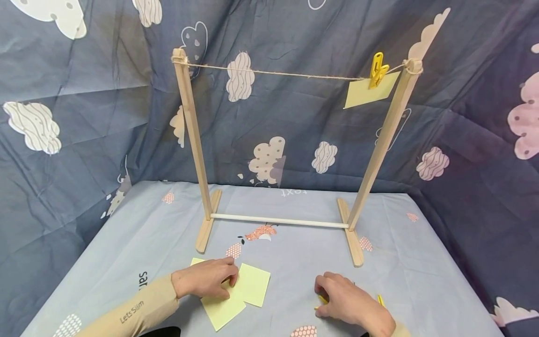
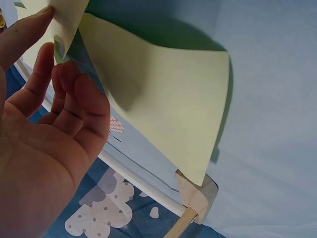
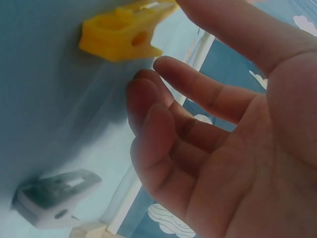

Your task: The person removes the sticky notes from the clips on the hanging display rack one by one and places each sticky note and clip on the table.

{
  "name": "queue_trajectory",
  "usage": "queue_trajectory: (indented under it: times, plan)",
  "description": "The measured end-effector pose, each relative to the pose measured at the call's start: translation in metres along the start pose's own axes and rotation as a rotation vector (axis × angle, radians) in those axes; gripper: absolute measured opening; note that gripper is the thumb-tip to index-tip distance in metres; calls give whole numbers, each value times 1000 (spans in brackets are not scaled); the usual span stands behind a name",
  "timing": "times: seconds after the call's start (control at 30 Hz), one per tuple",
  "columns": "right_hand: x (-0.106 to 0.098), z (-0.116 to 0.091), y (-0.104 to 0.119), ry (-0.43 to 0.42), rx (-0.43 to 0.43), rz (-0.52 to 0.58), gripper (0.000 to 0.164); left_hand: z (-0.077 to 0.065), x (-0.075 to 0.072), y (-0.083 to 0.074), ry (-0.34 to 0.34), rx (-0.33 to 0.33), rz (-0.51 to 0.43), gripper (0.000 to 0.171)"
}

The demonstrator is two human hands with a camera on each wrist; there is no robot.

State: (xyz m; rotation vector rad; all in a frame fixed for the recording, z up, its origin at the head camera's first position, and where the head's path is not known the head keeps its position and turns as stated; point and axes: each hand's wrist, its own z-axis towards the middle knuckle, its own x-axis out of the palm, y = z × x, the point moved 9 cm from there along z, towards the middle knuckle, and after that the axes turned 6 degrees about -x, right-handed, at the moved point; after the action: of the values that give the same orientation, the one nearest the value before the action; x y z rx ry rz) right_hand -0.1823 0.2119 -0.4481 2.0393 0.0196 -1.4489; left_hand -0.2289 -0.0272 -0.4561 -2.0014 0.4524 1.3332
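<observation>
My left hand (image 1: 208,279) is over several pale yellow paper notes on the cloth. In the left wrist view, its thumb and forefinger pinch one note (image 2: 70,19), which bends upward; another note (image 2: 166,94) lies beside it with its edges lifted. My right hand (image 1: 347,300) is low over the cloth, fingers bent around a yellow clip (image 3: 116,33). The right wrist view shows the clip lying between thumb and forefinger, with no firm grip visible. A grey-white clip (image 3: 54,201) lies near the other fingers.
A wooden stand (image 1: 193,140) with a white crossbar (image 1: 278,220) rises behind the hands. Twine (image 1: 273,73) runs between its posts. A yellow clip (image 1: 377,72) holds a note (image 1: 358,93) near the right post. Another yellow piece (image 1: 381,300) shows behind the right hand.
</observation>
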Motion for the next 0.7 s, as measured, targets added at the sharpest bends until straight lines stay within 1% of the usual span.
queue_trajectory:
  times: [0.2,0.3,0.37,0.53,0.63,0.7]
  plan:
    - [-11,0,-1,-22,-10,18,30,-1,-1,-1,-1,14,2,19]
    - [-19,0,-2,-44,-6,1,28,0,0,-1,-1,27,-6,17]
    - [-26,0,-2,-73,-17,-18,27,0,0,-1,7,35,-10,15]
    - [-42,-2,4,-168,-75,-70,21,1,0,-1,37,49,-37,15]
    - [-52,-4,7,-210,-83,-81,16,1,-5,-3,31,69,-43,15]
    - [-61,-5,9,-251,-91,-99,11,2,-11,-5,12,88,-34,16]
